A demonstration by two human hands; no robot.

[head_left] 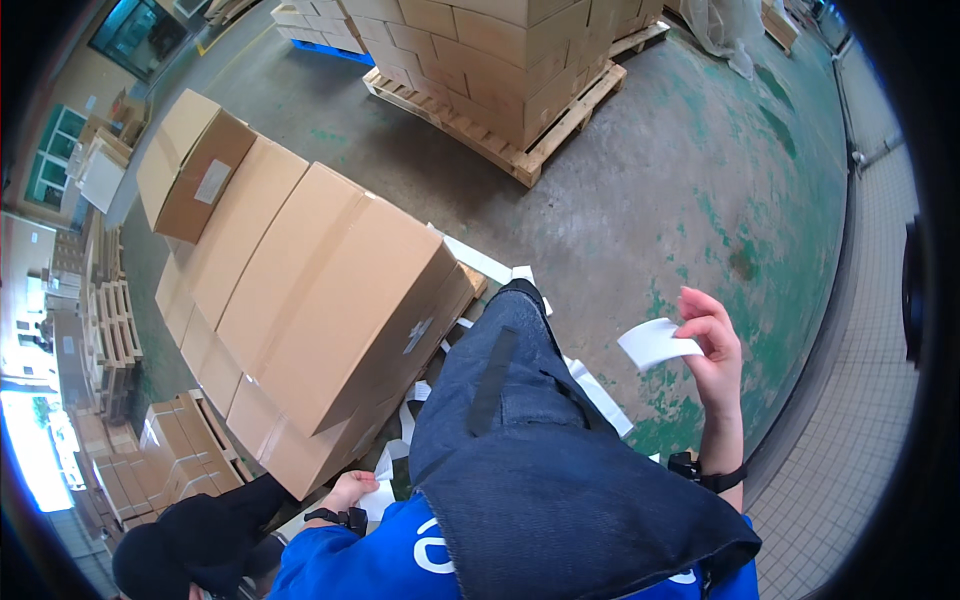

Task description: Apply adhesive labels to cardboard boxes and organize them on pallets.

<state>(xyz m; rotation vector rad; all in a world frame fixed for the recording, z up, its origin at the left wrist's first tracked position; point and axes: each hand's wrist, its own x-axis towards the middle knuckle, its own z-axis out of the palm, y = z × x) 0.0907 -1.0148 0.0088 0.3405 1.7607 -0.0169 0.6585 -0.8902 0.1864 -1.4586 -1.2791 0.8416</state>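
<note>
At the right, my raised right hand pinches a curved white label between thumb and fingers, held apart from the boxes. Low at the left, my left hand is closed on a white paper strip, beside the lower edge of the stacked cartons. The brown cardboard carton nearest me is taped along its top and has a small white label on its side. More white paper strips trail between the cartons and my apron. The apron hides part of them.
A smaller carton sits on top of the stack's far end. A person in a black cap is close at lower left. Beyond stands a loaded wooden pallet. More pallets line the left; a tiled wall runs along the right.
</note>
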